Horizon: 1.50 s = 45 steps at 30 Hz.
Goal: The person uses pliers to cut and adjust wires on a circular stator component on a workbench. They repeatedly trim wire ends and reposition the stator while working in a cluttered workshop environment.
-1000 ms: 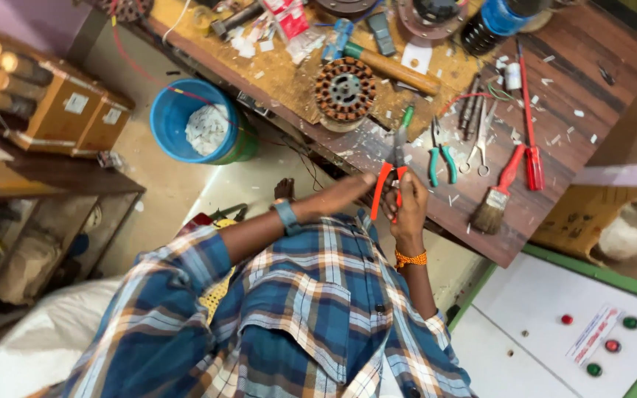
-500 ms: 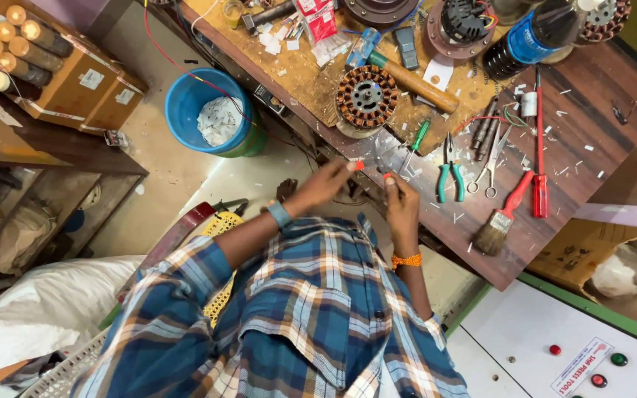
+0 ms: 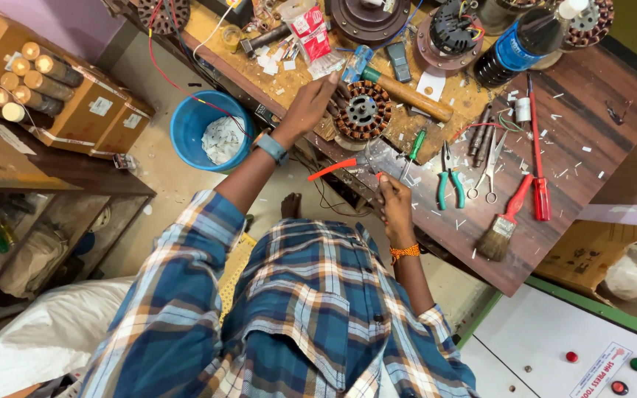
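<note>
Both hands split: left touches stator, right holds pliers.

The right hand covers one handle of the red-handled pliers (their jaws too small to read). The top edge cuts off the plastic bottle.

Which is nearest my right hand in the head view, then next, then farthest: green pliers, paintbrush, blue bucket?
From the right hand:
1. Green pliers, just beside it on the bench.
2. Paintbrush, farther along the bench edge.
3. Blue bucket, on the floor past the left arm.
</note>
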Each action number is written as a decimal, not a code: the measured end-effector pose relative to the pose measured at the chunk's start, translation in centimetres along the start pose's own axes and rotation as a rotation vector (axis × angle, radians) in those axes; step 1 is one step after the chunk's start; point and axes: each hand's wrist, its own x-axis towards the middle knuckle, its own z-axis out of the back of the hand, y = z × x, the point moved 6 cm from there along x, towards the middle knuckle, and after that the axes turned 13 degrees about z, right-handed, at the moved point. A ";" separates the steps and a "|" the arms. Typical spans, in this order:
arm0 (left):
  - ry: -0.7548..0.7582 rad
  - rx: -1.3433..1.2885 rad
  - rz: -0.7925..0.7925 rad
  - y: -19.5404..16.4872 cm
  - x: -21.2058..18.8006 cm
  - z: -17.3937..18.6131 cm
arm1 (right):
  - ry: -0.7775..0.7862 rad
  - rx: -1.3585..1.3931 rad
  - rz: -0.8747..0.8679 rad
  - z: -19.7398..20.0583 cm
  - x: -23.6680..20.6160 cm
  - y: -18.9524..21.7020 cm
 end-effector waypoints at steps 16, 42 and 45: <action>-0.239 0.685 -0.272 1.3 9.0 -5.8 | 0.144 0.133 -0.035 -0.9 2.3 0.2; -0.259 0.912 -0.257 2.1 8.4 -6.5 | 0.134 -0.925 0.368 -2.6 1.3 6.4; -0.713 0.850 -0.571 -1.2 2.5 -5.4 | 0.130 -0.521 0.321 -1.4 1.9 4.4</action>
